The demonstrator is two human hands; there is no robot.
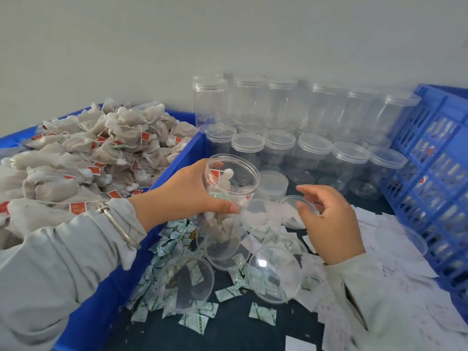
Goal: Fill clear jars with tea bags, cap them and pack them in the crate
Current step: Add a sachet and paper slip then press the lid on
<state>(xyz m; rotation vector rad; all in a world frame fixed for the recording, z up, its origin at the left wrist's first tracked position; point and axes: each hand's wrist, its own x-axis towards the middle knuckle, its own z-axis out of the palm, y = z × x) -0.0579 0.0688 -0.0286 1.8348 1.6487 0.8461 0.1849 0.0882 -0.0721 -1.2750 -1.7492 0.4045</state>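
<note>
My left hand (187, 191) grips an uncapped clear jar (229, 198) near its rim, tilted with the mouth toward the wall. Several tea bags with red tags lie inside it. My right hand (329, 219) hovers to the jar's right with fingers spread, its fingertips at a clear lid (291, 211) lying on the paper slips; whether it holds the lid I cannot tell. A heap of grey tea bags (83, 153) fills the blue bin (177, 160) on the left. The blue slatted crate (435, 178) stands at the right, with filled jars visible through its slats.
Two tiers of capped empty clear jars (291, 138) stand against the wall. Loose clear lids (186, 285) (274, 277) lie on the dark table among small green-and-white sachets (228, 293). White paper slips (395, 249) cover the table at the right.
</note>
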